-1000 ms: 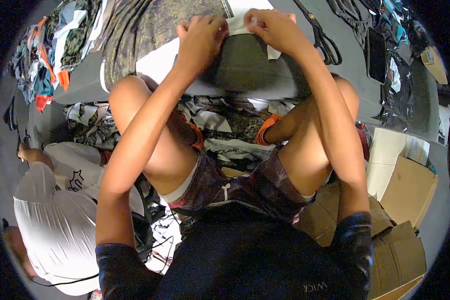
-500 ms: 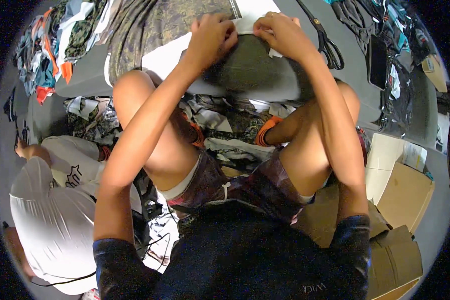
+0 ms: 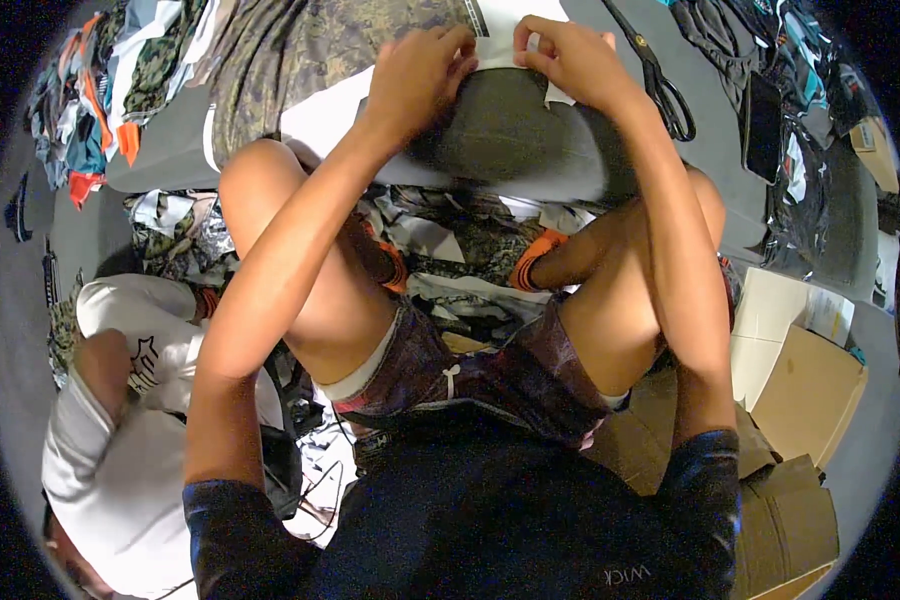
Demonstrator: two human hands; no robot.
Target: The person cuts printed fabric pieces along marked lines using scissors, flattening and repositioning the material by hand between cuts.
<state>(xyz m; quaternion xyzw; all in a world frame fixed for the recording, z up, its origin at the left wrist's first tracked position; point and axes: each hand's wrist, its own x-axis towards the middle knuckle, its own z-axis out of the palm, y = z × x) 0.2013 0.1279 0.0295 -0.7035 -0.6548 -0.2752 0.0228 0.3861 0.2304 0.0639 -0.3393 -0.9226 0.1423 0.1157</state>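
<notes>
A camouflage-print fabric piece [image 3: 310, 50] is spread over the grey surface in front of me, with white material [image 3: 495, 52] showing along its side and near edge. My left hand [image 3: 420, 78] has its fingers curled at the near edge of the white material. My right hand [image 3: 575, 62] is at the same edge further right, thumb and forefinger pinched together. The fingertips partly cover what they grip. A small white scrap [image 3: 558, 96] hangs under my right hand. Black-handled scissors [image 3: 660, 85] lie just to the right of that hand.
A black phone [image 3: 761, 125] lies right of the scissors, beside dark fabric and plastic [image 3: 795, 190]. Mixed cloth scraps [image 3: 95, 100] are heaped at far left. Cardboard boxes [image 3: 805, 390] stand at my right. A person in a white shirt [image 3: 120, 470] sits close at my left.
Both my hands have shifted slightly, the right one a little further right and up, leaving a wider gap between them. The person at left has drawn an arm back.
</notes>
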